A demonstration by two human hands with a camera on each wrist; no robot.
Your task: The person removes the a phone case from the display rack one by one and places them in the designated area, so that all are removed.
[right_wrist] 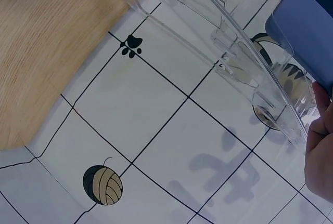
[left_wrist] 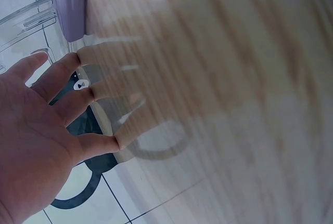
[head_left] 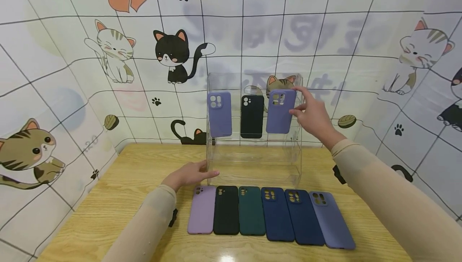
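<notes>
A clear acrylic tiered rack (head_left: 300, 159) stands on the wooden table. My right hand (head_left: 313, 113) pinches a lavender phone case (head_left: 279, 119) by its right edge, upright at the right of the rack's upper tier. In the right wrist view, finger and thumb tips meet the edge of this case (right_wrist: 302, 31). Beside it on that tier lean a black phone case (head_left: 252, 119) and another lavender phone case (head_left: 220, 119) at the left end. My left hand (head_left: 189, 173) is at the rack's lower left corner, its fingers (left_wrist: 60, 73) extended and spread in the left wrist view.
In front of the rack, a row of phone cases lies on the table (head_left: 119, 198): lilac (head_left: 201, 216), black (head_left: 226, 216), dark green (head_left: 252, 216), two navy (head_left: 278, 220) and a lavender-blue one (head_left: 335, 224). A cat-print wall covering (head_left: 223, 33) stands behind.
</notes>
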